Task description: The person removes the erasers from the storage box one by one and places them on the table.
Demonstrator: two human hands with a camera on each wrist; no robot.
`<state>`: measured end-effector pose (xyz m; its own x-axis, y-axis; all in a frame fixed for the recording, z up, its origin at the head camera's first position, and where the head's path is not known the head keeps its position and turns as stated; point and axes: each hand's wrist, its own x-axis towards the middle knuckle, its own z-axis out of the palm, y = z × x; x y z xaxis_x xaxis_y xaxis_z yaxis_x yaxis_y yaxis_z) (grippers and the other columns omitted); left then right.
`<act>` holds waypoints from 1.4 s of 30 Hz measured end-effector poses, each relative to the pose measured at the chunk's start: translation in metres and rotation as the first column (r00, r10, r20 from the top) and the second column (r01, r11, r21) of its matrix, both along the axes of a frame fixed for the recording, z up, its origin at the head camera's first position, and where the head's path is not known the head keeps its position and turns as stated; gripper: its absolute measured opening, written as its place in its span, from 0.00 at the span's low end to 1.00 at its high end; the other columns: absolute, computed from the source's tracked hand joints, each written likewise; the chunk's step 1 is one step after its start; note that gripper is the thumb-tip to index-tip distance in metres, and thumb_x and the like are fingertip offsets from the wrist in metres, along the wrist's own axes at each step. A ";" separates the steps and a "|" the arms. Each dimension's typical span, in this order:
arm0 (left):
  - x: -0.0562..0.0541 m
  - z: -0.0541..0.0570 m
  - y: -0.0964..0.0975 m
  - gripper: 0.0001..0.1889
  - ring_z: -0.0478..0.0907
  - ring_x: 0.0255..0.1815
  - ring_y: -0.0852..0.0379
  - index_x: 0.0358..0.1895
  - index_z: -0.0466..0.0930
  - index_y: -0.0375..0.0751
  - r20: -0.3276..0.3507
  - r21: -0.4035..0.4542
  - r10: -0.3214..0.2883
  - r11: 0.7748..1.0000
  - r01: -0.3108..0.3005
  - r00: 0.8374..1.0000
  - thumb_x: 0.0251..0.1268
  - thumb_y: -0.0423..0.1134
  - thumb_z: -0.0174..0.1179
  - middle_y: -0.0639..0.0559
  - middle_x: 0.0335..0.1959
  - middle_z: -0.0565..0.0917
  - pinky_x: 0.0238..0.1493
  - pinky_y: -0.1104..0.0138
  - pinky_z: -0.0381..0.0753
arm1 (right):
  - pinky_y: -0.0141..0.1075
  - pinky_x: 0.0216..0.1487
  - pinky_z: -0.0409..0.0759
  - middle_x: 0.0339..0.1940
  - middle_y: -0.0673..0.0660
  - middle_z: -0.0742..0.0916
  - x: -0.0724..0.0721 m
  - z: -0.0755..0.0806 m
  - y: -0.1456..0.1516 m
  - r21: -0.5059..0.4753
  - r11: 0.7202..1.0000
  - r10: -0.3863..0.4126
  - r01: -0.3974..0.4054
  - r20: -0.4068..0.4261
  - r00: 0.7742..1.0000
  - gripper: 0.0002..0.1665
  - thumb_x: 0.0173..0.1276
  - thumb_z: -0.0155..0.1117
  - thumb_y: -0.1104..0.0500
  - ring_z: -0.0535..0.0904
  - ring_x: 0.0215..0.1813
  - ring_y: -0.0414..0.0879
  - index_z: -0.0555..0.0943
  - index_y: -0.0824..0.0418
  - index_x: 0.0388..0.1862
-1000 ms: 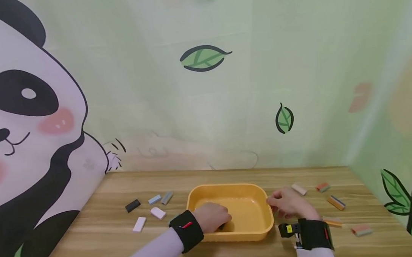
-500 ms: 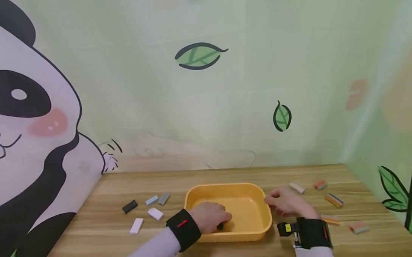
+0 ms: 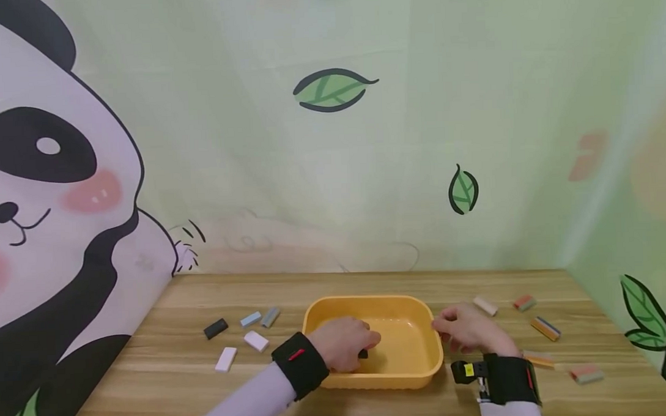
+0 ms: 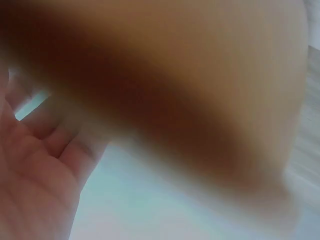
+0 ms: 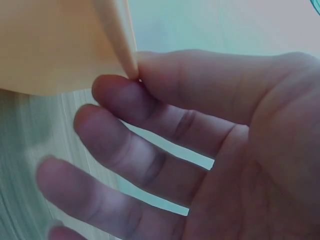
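A yellow-orange plastic tray sits on the wooden table. My left hand reaches down inside it, over the left half. Its fingers hold a small black eraser, mostly hidden beneath them. In the left wrist view the tray's blurred wall covers the fingertips of that hand. My right hand pinches the tray's right rim between thumb and index finger; the right wrist view shows this hand with the other fingers spread loosely below the rim.
Left of the tray lie a black eraser, a blue one, a grey one and two white ones. To the right are a pale eraser, red-grey ones and an orange-blue one. A printed curtain stands behind the table.
My left hand has shifted slightly up and right inside the tray, the black eraser moving with it. The right hand keeps its pinch on the rim. The head view has swayed a little.
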<state>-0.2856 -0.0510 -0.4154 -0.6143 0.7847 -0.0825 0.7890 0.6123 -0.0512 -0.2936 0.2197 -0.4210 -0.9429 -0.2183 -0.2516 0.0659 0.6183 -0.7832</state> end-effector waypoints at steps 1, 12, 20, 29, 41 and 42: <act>-0.001 0.002 -0.001 0.12 0.63 0.24 0.63 0.28 0.70 0.48 0.016 0.019 -0.001 1.000 0.000 1.000 0.54 0.32 0.66 0.60 0.21 0.63 0.26 0.72 0.59 | 0.34 0.21 0.70 0.25 0.55 0.81 0.000 0.000 0.000 0.000 1.000 0.002 -0.002 -0.003 1.000 0.12 0.71 0.58 0.56 0.76 0.22 0.46 0.80 0.61 0.29; -0.005 0.021 -0.024 0.14 0.67 0.28 0.63 0.35 0.72 0.48 0.090 0.246 0.041 0.967 -0.062 0.995 0.48 0.33 0.69 0.60 0.28 0.70 0.31 0.73 0.66 | 0.34 0.21 0.69 0.22 0.55 0.80 0.002 0.001 0.002 0.008 1.000 0.026 -0.025 -0.023 0.999 0.13 0.73 0.58 0.57 0.75 0.20 0.45 0.81 0.61 0.30; 0.007 0.021 -0.039 0.16 0.69 0.27 0.63 0.42 0.74 0.48 0.164 0.419 0.089 0.895 -0.151 0.982 0.49 0.32 0.66 0.59 0.30 0.75 0.29 0.71 0.69 | 0.34 0.20 0.69 0.22 0.55 0.80 0.002 -0.001 0.002 0.014 1.000 0.004 -0.004 -0.021 1.000 0.12 0.73 0.58 0.57 0.75 0.21 0.45 0.81 0.62 0.30; 0.024 0.009 -0.068 0.16 0.71 0.26 0.62 0.47 0.77 0.48 0.295 0.523 0.198 0.785 -0.331 0.935 0.52 0.35 0.63 0.58 0.29 0.76 0.27 0.69 0.72 | 0.34 0.20 0.69 0.23 0.55 0.80 0.000 0.001 0.000 0.026 1.000 0.013 -0.012 -0.040 0.999 0.13 0.73 0.58 0.56 0.76 0.21 0.46 0.80 0.61 0.29; 0.032 0.009 -0.154 0.13 0.66 0.22 0.60 0.39 0.77 0.50 0.280 0.517 0.535 0.615 -0.595 0.797 0.48 0.37 0.65 0.57 0.22 0.71 0.25 0.66 0.64 | 0.35 0.21 0.71 0.22 0.55 0.81 0.004 0.002 0.000 0.067 0.998 0.002 0.000 -0.036 0.999 0.12 0.71 0.59 0.56 0.76 0.22 0.47 0.82 0.61 0.29; 0.032 0.009 -0.163 0.13 0.66 0.21 0.60 0.39 0.77 0.49 0.300 0.506 0.559 0.594 -0.625 0.773 0.48 0.37 0.65 0.56 0.21 0.71 0.24 0.65 0.63 | 0.34 0.21 0.70 0.22 0.56 0.81 0.004 0.002 0.001 0.068 0.998 0.005 -0.002 -0.038 0.999 0.13 0.71 0.59 0.56 0.76 0.22 0.47 0.82 0.61 0.29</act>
